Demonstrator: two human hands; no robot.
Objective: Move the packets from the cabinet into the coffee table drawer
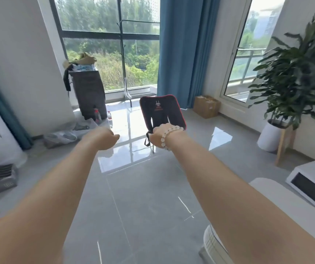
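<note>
Head view: both bare forearms stretch out over the grey tiled floor (143,187). The left hand (103,139) and the right hand (157,137) are near each other but apart, at mid-frame. Both wrists bend downward, so the fingers face away from the camera. The left looks loosely curled, with nothing showing in it, but I cannot tell whether either hand is spread, closed or holding anything. A bead bracelet (169,134) circles the right wrist.

No packet shows anywhere, nor does a coffee table drawer. A dark tall unit (89,92) with clutter on top stands by the window at the left; I cannot tell whether it is the cabinet meant. Beyond the hands sits a black chair (161,111) with red trim, and water bottles (109,115) stand on the floor near the unit. A potted plant (296,73) and a white boxy appliance (309,189) are at the right.

The step in hand looks like finding the cabinet. To do it well, turn the head until the cabinet is in view and walk round the chair and bottles rather than between them. Open the door fully before reaching in, then take the packets in a firm, full grasp so none slips on the way.
</note>
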